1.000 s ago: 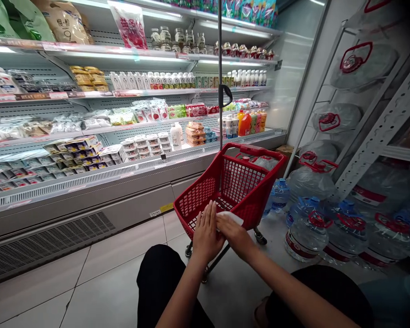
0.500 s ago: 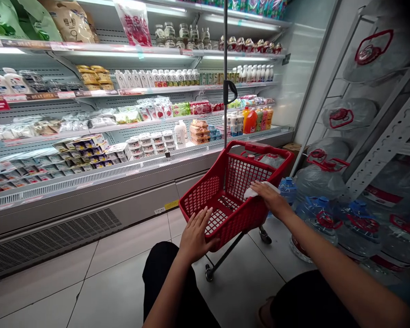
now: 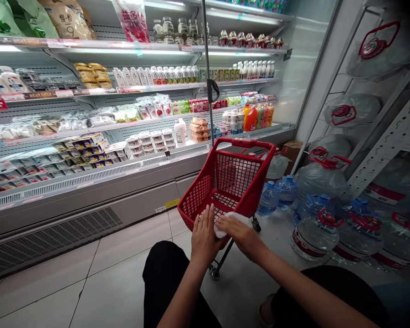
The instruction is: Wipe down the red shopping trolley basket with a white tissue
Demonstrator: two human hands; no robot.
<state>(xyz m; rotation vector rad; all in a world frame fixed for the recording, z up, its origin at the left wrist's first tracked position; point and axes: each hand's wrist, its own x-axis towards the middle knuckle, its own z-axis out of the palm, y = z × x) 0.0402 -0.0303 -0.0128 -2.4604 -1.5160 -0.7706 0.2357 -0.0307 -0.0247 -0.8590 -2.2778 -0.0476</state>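
Observation:
A small red shopping cart with a lattice basket stands before me in the head view. My left hand rests on the basket's near rim, fingers stretched out and close together; its thumb is partly hidden. Close beside it, my right hand presses a bunched white cloth against the near right corner of the rim. The cloth sticks out past the fingertips and behind the hand. Between my forearms, a caster shows under the basket.
A lit refrigerated display case with packaged dairy and drinks runs along the left and back. Its door handle is above the cart. Large water bottles stand on the floor at right, beside a white metal rack. My knees flank the cart.
My right hand has slid with the cloth from the basket's right rim left and nearer, beside my left hand. The cart has turned, its handle shifting left. My left hand has moved slightly right.

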